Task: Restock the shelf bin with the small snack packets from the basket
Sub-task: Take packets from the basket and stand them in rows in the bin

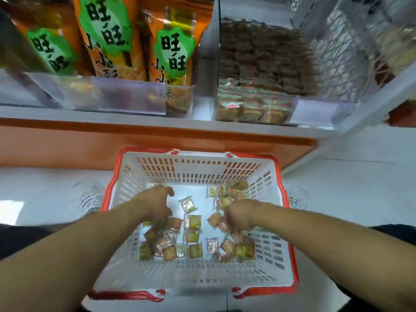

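Both hands down inside the basket (284, 233). Left hand (157, 204) curled over packets (193, 221) at the basket's left side; right hand (239, 216) curled at its right side. Blur hides whether either has a grip. Packets lie scattered across the basket floor. Shelf bin (254, 109) sits above the basket, partly stocked. Advice: gather several per hand, pinch firmly, lift clear of the basket wall.

Basket (279, 224) white slotted plastic; snack packets (193, 222) glossy film; shelf bin (254, 109) clear plastic.
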Tool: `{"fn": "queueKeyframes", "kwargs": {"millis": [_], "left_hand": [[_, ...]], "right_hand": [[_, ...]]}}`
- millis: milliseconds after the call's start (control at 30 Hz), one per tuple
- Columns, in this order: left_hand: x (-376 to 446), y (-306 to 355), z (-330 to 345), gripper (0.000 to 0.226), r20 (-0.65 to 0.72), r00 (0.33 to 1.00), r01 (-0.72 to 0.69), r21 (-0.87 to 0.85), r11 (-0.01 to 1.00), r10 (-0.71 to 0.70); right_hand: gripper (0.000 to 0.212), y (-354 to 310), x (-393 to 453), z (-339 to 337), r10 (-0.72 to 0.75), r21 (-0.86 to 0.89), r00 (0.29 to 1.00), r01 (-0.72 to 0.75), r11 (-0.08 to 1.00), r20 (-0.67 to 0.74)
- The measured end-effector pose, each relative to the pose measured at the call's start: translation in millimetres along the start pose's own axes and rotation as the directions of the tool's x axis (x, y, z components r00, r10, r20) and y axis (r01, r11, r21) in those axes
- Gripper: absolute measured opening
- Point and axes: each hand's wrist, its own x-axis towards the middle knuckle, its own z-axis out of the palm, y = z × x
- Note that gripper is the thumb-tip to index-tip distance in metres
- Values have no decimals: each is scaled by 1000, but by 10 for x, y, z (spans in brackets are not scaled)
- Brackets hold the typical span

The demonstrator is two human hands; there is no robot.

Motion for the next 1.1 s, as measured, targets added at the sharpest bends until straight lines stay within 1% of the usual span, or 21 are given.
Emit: {"fn": "queueKeyframes", "kwargs": {"millis": [67,100,133,167,267,367,500,600,667,700,800,900,1033,1100], "left_hand": [[141,-42,225,65,42,999,16,-10,1000,-15],[202,-36,339,64,52,999,13,-19,1000,-12],[267,-14,455,62,59,998,2,-23,1000,-1],[335,26,571,58,65,998,-18,-25,1000,20],[520,164,873,56,83,992,-102,13,995,100],[667,273,1149,67,64,984,-172,89,981,166],[827,377,1413,67,10,978,-204,272,941,209],[882,422,1512,56,29,982,-186,315,931,186],[890,423,1554,46,38,983,-184,336,924,182],[887,417,1569,43,53,981,-191,349,917,184],[879,380,1586,45,95,977,-214,368,905,192],[883,365,1564,47,113,978,-203,337,919,175],[881,389,1510,38,124,972,-227,302,926,198],[873,388,1481,39,160,965,-245,253,936,209]], "right_hand": [[53,81,351,378,79,99,989,-67,993,-127],[66,85,471,539,98,136,983,-77,988,-155],[72,88,565,678,99,157,982,-73,985,-160],[73,102,648,797,90,157,983,-65,985,-161],[67,166,830,964,56,97,982,-39,994,-179],[68,189,928,969,44,82,983,-30,996,-177],[59,80,1022,1019,37,72,978,-22,997,-205],[59,-10,1067,1058,42,81,974,-25,996,-222],[61,-34,1071,1055,22,103,973,2,995,-231],[58,-34,1068,1056,7,116,973,21,993,-232],[43,20,1054,1069,-25,275,975,87,957,-219],[45,88,1054,1082,-21,437,979,111,893,-205],[39,102,1059,1069,41,648,982,88,757,-182],[39,113,1046,1057,42,707,988,77,703,-149]]}}
